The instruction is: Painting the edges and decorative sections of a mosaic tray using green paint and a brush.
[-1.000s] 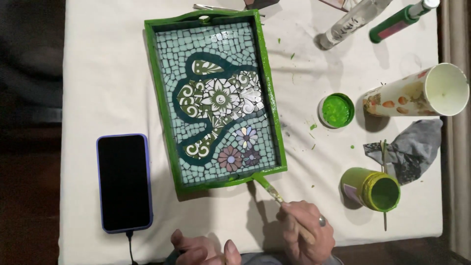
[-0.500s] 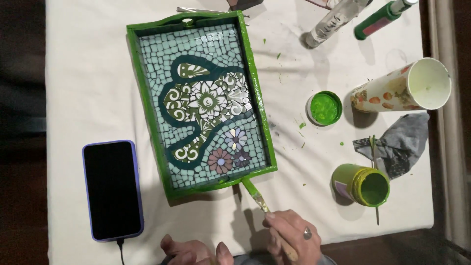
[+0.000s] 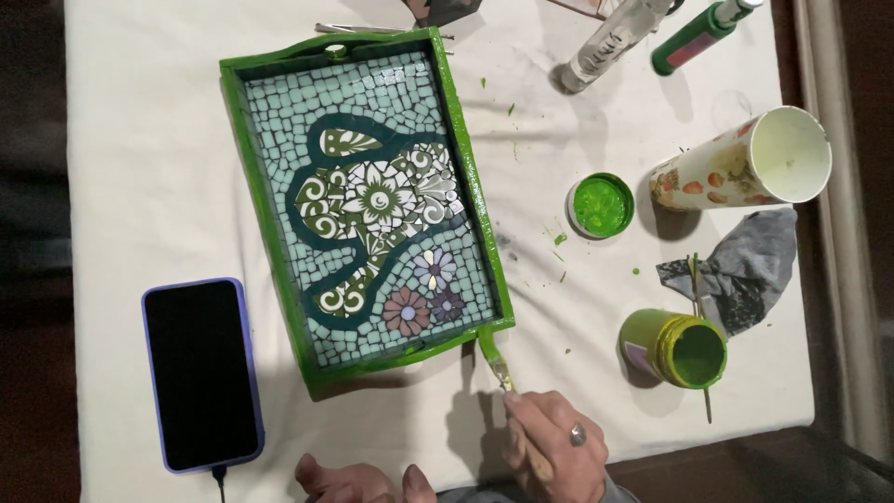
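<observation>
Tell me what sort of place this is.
Probably a home craft table: a cloth-covered table holds a green mosaic tray, an open jar of green paint, and the right hand holds a paintbrush at the tray's corner.

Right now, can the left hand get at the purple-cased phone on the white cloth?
Probably yes. The left hand rests empty at the near table edge, and only bare white cloth lies between it and the purple-cased phone.

Right hand (image 3: 554, 445): lower centre-right of frame, fingers curled closed in a grip, ring on one finger. Left hand (image 3: 358, 482): bottom edge, loosely curled, partly cropped.
</observation>
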